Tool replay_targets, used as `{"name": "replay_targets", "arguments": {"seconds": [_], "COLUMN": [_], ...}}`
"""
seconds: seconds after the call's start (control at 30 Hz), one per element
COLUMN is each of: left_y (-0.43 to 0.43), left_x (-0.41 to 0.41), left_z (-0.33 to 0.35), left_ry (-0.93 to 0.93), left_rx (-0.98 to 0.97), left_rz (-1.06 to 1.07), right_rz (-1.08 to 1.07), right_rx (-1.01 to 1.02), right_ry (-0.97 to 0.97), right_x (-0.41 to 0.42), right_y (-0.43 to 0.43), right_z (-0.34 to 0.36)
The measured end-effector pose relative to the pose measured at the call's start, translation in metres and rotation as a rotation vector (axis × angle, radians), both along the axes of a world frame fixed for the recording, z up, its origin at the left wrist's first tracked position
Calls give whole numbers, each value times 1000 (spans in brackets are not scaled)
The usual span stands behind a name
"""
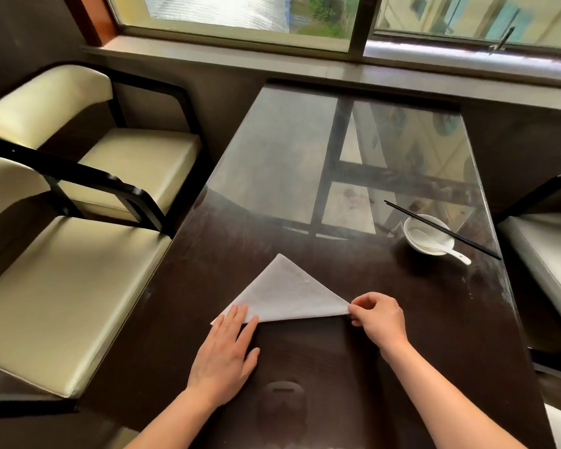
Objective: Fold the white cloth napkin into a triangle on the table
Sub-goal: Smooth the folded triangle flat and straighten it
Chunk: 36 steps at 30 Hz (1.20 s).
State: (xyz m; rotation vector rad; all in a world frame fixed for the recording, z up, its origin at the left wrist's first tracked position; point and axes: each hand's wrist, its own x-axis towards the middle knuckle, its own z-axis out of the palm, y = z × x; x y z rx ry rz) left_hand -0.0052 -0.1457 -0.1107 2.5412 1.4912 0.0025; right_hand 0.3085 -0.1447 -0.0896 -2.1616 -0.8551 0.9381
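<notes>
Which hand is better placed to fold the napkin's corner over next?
Probably the right hand: it already pinches the napkin's right corner, while the left hand lies flat, pinning the left corner.

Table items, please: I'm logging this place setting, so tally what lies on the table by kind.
White cloth napkin, folded into a triangle: 1
White bowl: 1
White soup spoon, resting in the bowl: 1
Black chopsticks, lying across the bowl's rim: 1 pair
Total: 4 kinds, 5 pieces
</notes>
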Motion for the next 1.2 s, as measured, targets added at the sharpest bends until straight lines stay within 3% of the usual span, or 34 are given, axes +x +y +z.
{"name": "replay_targets", "arguments": {"seconds": [0.27,0.33,0.43,0.53,0.7,0.83,1.03,1.2], "left_y": [-5,-7,-10,-10,-14,-20,8,37], "left_x": [-4,-6,-5,0,-2,-17,-38,-31], "left_z": [-5,-4,-4,-5,-11,-9,3,13], "left_ry": [44,33,10,-3,60,60,-299,-319], "left_rx": [-43,-28,-23,-44,-130,-102,26,-16], "left_rz": [14,35,35,53,65,134,511,517], "right_rz": [-172,-172,120,492,847,915,860,838], "right_rx": [152,164,297,360,-59,-98,-28,2], "right_ry": [170,55,-382,-637,-812,-843,-821,-827], "right_x": [9,10,0,-20,-23,-16,-18,-21], "right_y": [-12,-23,-40,-42,-32,-34,-32,-32], "right_z": [-6,-7,-13,-16,-31,-42,-39,-37]}}
